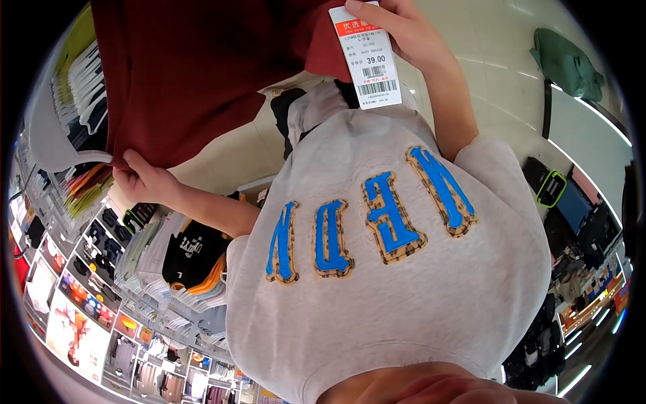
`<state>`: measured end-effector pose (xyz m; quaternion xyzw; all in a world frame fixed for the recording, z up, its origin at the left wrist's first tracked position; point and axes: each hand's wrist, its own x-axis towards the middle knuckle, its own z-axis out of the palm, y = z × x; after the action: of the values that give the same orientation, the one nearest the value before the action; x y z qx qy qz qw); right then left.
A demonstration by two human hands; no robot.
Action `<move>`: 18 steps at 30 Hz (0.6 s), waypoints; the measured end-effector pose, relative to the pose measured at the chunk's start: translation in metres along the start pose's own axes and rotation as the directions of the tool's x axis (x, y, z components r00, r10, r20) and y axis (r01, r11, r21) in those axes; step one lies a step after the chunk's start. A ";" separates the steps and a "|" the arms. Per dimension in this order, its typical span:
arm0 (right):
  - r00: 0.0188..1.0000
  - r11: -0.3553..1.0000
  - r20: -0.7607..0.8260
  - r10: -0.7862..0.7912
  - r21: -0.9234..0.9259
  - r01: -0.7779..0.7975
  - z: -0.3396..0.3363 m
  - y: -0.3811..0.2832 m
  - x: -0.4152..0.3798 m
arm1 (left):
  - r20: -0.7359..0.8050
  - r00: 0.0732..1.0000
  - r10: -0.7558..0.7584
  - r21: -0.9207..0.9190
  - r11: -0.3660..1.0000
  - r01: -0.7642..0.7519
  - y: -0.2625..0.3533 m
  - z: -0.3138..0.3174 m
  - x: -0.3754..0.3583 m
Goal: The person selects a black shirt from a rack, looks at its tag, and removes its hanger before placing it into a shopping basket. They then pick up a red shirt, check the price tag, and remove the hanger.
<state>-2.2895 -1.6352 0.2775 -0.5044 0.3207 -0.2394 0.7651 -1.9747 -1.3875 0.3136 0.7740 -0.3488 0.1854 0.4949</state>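
Observation:
A dark red garment [195, 74] is spread out in front of me, its upper part beyond the top of the view. My left hand [142, 178] pinches its near left edge between thumb and fingers. At upper right, my right hand [397, 30] grips the top of a white price tag [374, 67] with a red band, printed barcodes and "39.00". The tag faces me and overlaps the right side of the garment. Below both hands is the light grey T-shirt [404, 303] I wear, with blue letters edged in a spotted pattern.
Stacked folded clothes [145, 259] lie to my left, a black folded shirt [192, 256] on top. White clothes [84, 81] hang at upper left, above wall shelves [91, 269]. A green item [568, 64] and dark goods [579, 249] line the right. Pale floor tiles [484, 54] show between.

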 end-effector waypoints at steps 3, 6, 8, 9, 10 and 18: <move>1.000 0.999 -0.006 0.023 0.031 -0.023 0.005 -0.002 0.001 | -0.018 1.000 0.010 0.007 1.000 -0.010 -0.001 -0.003 -0.001; 0.999 0.997 -0.008 0.051 0.055 -0.051 0.013 -0.006 0.000 | -0.028 0.999 0.033 0.004 0.999 -0.033 -0.006 -0.010 -0.001; 0.998 0.996 -0.007 0.067 0.058 -0.067 0.017 -0.012 -0.002 | -0.014 0.999 0.042 -0.005 0.999 -0.043 -0.008 -0.013 -0.001; 0.997 0.993 0.009 0.081 0.083 -0.081 0.019 -0.016 -0.004 | -0.012 1.000 0.010 -0.005 1.000 -0.010 -0.007 -0.014 -0.002; 0.995 0.989 0.024 0.094 0.108 -0.096 0.021 -0.018 -0.006 | -0.009 1.000 -0.024 -0.005 1.000 0.024 -0.006 -0.015 -0.002; 0.990 0.999 0.137 0.017 0.043 -0.023 0.014 -0.015 -0.006 | 0.020 1.000 0.000 -0.121 0.993 0.002 -0.008 -0.014 -0.002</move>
<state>-2.2840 -1.6275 0.2974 -0.4992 0.2675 -0.2037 0.7986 -1.9696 -1.3722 0.3133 0.7445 -0.3640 0.1559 0.5376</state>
